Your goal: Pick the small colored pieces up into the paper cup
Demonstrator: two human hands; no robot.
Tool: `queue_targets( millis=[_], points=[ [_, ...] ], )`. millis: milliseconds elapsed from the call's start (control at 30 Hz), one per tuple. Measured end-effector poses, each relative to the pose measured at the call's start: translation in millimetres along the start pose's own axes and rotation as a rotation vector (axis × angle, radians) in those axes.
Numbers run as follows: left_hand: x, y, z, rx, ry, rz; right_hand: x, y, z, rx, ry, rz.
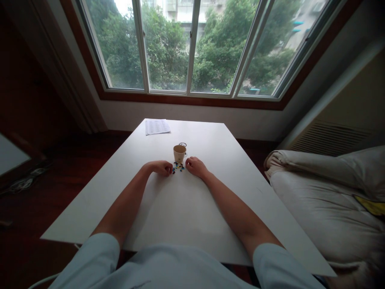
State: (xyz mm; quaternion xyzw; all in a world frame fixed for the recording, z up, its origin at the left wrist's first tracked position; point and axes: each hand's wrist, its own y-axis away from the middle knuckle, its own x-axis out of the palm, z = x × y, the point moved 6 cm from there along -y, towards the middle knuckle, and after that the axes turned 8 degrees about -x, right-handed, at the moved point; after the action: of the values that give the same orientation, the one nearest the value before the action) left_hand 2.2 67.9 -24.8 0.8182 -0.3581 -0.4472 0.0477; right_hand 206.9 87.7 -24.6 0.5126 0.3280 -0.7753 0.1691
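Small beads or beans (178,167) in blue, yellow, green and dark colours lie scattered on the white table, just in front of a beige cup (179,155). The cup stands upright with its handle to the right. At the left edge of the scatter, my left hand (163,167) rests with its fingers curled closed, touching or very near the outermost pieces. My right hand (195,165) lies on the other side, close to the cup's handle, fingers also curled in. Whatever either hand may hold is too small or hidden to make out.
A thin dark cord or loop (182,144) lies right behind the cup. Printed papers (157,126) rest at the far left of the table (177,216). A window is beyond the table, and a pale cushioned sofa (309,204) stands to the right.
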Motion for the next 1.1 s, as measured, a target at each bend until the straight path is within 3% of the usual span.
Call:
queue_targets(
  millis=[167, 433, 633, 867, 1100],
  points=[
    [-7.2, -2.3, 2.0, 0.017, -0.038, -0.191, 1.2, 0.5, -0.9, -0.009, 0.021, 0.003],
    [-16.2, -2.3, 13.1, -0.023, -0.043, -0.358, -2.0, 3.8, -24.4, 0.192, 0.118, -0.091],
    [-14.7, -4.9, 19.1, 0.005, 0.038, -0.355, -2.0, 2.9, -24.3, 0.180, 0.117, -0.115],
    [-15.5, -0.2, 17.4, 0.042, 0.195, -0.280, -11.0, 4.3, -15.2, 0.196, -0.010, -0.238],
    [-15.1, -1.2, 18.2, 0.021, 0.123, -0.293, -13.6, 3.3, -10.2, 0.110, -0.094, -0.302]
  ],
)
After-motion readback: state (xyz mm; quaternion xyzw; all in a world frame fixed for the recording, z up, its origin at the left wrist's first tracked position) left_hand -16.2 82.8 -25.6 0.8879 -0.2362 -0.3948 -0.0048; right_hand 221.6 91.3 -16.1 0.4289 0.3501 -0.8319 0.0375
